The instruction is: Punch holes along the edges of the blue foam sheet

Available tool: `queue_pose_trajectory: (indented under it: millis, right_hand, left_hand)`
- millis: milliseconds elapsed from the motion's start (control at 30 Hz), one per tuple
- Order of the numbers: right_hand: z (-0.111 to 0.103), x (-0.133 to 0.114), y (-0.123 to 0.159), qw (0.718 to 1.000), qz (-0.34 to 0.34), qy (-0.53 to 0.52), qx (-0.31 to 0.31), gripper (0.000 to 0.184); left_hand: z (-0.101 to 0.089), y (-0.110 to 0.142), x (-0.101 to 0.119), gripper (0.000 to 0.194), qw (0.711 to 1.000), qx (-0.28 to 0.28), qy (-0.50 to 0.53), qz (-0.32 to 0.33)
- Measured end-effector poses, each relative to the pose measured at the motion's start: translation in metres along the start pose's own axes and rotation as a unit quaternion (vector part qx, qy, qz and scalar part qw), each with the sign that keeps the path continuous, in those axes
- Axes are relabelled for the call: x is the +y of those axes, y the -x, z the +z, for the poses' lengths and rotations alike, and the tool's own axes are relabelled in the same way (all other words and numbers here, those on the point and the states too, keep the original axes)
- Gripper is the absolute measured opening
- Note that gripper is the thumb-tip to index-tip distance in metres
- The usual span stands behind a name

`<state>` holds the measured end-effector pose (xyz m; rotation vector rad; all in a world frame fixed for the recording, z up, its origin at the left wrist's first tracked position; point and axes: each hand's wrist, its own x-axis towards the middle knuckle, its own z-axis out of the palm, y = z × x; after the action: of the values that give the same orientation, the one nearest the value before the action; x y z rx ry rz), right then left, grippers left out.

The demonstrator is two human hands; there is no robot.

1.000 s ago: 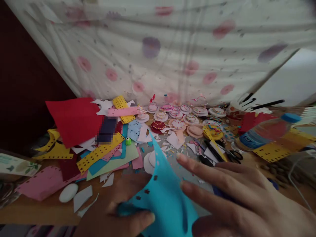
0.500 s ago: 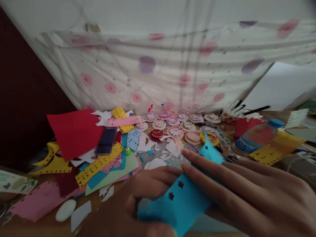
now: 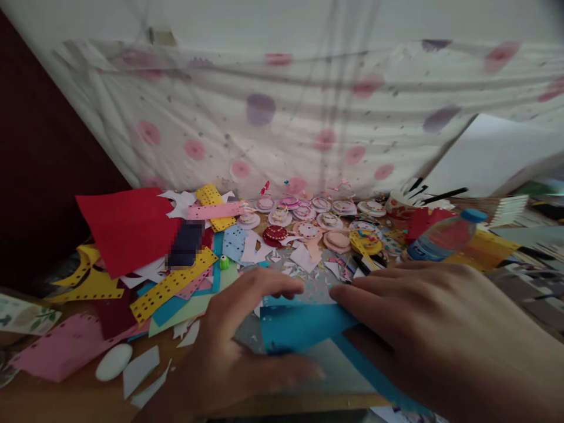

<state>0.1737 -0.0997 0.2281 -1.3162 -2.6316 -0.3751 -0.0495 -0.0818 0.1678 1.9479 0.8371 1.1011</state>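
A blue paper strip (image 3: pixel 304 326), folded or bent, lies low over the grey work surface between my two hands. My left hand (image 3: pixel 233 341) is open beside its left end, thumb and forefinger spread apart with the strip's end in the gap. My right hand (image 3: pixel 414 317) comes over the strip's right part, fingers bent together on it; the thumb is mostly hidden underneath. More of the blue paper slants out below the right palm. Small paper scraps (image 3: pixel 308 276) lie just beyond the fingertips.
Decorated paper discs (image 3: pixel 304 210) stand in rows at the back. Coloured sheets, among them a red one (image 3: pixel 127 229) and a punched yellow strip (image 3: pixel 174 285), pile up on the left near a white oval object (image 3: pixel 113 362). A water bottle (image 3: pixel 445 235) and a cup of pens (image 3: pixel 399 208) stand right.
The blue paper has turned from a slanted, raised pose to lying lower and flatter. My left hand has opened its fingers around the end; my right hand has turned palm down over the paper.
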Motion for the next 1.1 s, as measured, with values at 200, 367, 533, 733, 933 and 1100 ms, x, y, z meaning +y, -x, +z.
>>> queue_pose_trajectory:
  millis: [200,367,533,733,933,1100]
  right_hand:
    - [-0.006,0.006,-0.020,0.978,0.088,-0.100,-0.160,0.022]
    - [0.004,0.029,-0.021,0.942,0.108,-0.214,-0.234,0.032]
    - [0.029,0.042,-0.017,0.909,0.101,-0.317,-0.252,0.038]
    - [0.054,0.049,-0.011,0.883,0.089,-0.372,-0.273,0.040]
    - [0.056,0.047,-0.013,0.859,0.089,-0.429,-0.264,0.033]
    - [0.054,0.042,-0.018,0.861,0.065,-0.446,-0.235,0.033]
  left_hand:
    - [-0.001,-0.011,-0.003,0.009,0.993,0.066,-0.019,-0.095]
    - [-0.001,-0.019,-0.011,0.022,0.967,0.089,0.087,-0.222]
    - [0.009,-0.021,-0.013,0.033,0.941,0.079,0.169,-0.283]
    - [0.013,-0.019,-0.025,0.030,0.954,0.025,0.085,-0.286]
    - [0.019,-0.018,-0.030,0.030,0.957,-0.027,0.068,-0.281]
    - [0.024,-0.021,-0.027,0.037,0.960,-0.037,0.059,-0.270]
